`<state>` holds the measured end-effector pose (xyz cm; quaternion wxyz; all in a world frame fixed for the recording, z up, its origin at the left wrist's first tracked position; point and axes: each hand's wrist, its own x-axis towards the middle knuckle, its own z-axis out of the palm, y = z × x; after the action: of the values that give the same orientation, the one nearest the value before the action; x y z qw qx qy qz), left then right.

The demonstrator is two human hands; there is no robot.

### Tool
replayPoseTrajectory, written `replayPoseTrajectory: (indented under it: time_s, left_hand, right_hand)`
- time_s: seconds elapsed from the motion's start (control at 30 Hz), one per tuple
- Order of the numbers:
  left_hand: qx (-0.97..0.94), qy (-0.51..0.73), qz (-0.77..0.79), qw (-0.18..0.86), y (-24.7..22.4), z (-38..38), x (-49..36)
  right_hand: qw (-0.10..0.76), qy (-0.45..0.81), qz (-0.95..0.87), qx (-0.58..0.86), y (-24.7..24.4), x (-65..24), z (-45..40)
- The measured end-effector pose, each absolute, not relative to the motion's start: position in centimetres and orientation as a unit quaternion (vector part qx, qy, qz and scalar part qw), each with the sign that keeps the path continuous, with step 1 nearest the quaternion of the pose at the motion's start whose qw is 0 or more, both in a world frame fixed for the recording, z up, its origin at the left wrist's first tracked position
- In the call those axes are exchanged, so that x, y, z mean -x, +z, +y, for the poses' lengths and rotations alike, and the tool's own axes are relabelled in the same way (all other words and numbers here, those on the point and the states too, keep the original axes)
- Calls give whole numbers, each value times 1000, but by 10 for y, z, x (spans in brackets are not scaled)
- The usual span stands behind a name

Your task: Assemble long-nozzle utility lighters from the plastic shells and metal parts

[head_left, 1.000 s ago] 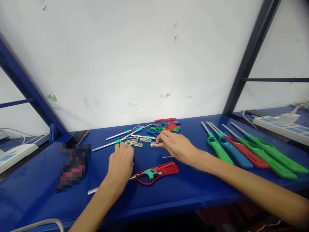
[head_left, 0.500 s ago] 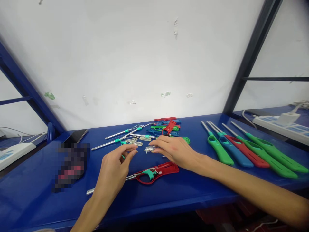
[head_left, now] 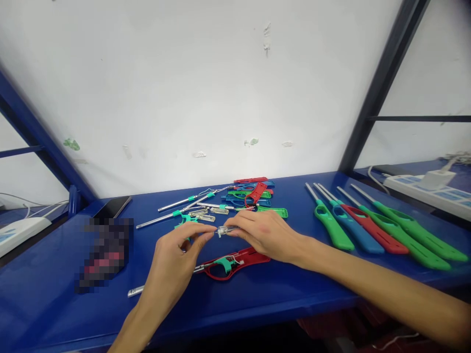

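In my right hand (head_left: 267,230) is a small clear lighter fuel tank (head_left: 222,230), its valve end pointing left between thumb and fingers. My left hand (head_left: 180,250) is pinched closed right at that valve end; whatever its fingertips hold is too small to make out. Below both hands lies a red lighter half-shell (head_left: 252,255), fitted with a green trigger (head_left: 227,264) and a metal tube (head_left: 135,291) that passes partly behind my left wrist. Several loose clear tanks (head_left: 220,211) lie just beyond the hands.
Metal tubes with green parts (head_left: 178,203) lie behind my left hand. Red, blue and green shell halves (head_left: 274,212) are heaped near the wall. Several whole lighters (head_left: 362,230) line the right. A phone (head_left: 112,208) lies left by a pixelated patch; power strips (head_left: 434,191) flank the blue table.
My two hands have come together: the left fingertips now meet the valve end of the tank, where a gap stood before. The view has shifted slightly.
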<state>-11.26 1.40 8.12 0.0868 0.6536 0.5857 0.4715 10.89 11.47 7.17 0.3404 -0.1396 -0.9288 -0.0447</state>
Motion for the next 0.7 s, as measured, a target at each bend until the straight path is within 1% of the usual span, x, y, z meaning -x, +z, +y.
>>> replayPoseTrajectory:
  time_s: [0.3,0.7]
  left_hand:
    - [-651,482,586,27,80,10,110]
    - [-683,485,542,-66,78,7,102]
  right_hand:
    - [348,-49,-925,145,72,-109,111]
    - [352,-48,-924,142,73,-110,109]
